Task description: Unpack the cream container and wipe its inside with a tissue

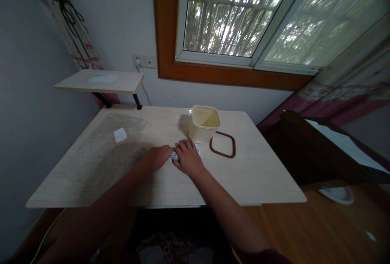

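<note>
Over the middle of the pale table, my left hand and my right hand are close together on a crumpled grey-white piece, cloth or thin plastic, I cannot tell which. The left fingers are closed on its left end. My right fingers curl over the rest of it, hiding most. Just beyond the right hand stands an upright cream square bin, its top uncovered and its inside partly visible. To the bin's right, a brown rounded-square ring lies flat.
A clear plastic sheet or bag covers the left of the table, with a white paper square on it. A raised shelf holding a paper is at the back left. A dark piece of furniture stands at right.
</note>
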{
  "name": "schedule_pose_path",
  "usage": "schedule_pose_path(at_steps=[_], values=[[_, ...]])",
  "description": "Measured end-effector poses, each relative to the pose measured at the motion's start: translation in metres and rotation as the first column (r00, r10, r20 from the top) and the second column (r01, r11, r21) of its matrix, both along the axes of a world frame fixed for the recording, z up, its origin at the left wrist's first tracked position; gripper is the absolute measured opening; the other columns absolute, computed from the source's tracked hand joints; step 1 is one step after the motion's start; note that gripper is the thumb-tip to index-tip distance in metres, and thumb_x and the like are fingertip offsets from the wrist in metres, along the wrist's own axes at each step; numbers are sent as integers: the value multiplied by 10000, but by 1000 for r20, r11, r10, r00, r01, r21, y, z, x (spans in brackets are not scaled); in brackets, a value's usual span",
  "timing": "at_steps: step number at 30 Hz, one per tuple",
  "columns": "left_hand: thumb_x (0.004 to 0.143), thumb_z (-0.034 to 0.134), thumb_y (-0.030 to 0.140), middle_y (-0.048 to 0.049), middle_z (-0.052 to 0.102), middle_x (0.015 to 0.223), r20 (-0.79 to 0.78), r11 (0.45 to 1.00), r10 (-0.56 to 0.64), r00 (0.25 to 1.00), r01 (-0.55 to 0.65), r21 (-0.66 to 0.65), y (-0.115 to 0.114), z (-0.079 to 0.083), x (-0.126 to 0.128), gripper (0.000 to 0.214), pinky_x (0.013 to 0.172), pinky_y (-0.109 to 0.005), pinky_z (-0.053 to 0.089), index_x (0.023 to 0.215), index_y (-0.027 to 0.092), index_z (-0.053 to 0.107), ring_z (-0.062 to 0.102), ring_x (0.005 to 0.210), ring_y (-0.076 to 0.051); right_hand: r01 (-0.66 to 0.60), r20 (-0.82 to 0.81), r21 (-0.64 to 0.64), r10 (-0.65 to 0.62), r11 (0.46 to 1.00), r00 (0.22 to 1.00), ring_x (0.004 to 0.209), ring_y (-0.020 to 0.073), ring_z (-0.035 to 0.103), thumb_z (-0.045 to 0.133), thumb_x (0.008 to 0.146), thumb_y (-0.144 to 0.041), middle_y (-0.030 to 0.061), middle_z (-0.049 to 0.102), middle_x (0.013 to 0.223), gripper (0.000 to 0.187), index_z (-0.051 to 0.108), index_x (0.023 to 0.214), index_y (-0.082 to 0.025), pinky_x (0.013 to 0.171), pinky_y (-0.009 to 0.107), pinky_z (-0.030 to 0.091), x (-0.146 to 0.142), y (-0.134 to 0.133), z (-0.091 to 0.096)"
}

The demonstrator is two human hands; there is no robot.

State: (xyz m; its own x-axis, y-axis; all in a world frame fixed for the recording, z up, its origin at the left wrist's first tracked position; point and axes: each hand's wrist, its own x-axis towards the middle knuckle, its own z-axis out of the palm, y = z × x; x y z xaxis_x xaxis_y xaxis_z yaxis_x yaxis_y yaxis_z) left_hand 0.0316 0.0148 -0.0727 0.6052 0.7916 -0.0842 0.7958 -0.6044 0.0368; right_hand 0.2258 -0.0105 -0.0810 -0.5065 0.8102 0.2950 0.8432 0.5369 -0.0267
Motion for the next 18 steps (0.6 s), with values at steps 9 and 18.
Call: schedule_pose_path(at_steps=[9, 18], values=[[1017, 457, 313, -83, 693, 988, 10, 995, -97, 995, 97, 11, 8, -7, -23, 198, 648, -294, 460, 1036, 195, 615, 673, 787, -205, -23, 66, -41, 25, 999, 997, 1132, 281, 525, 736, 868, -386, 115, 672, 1127, 323, 664, 1102, -176, 1140, 458, 301, 2, 5, 1], [983, 500, 556, -97, 715, 958, -6, 993, -116, 993, 116, -35, 12, -6, -29, 398, 661, -304, 475, 994, 190, 655, 681, 791, -227, -30, 127, -101, 43, 994, 991, 1028, 267, 586, 700, 897, -366, 80, 738, 989, 215, 699, 1021, -190, 998, 417, 358, 1, 4, 9]])
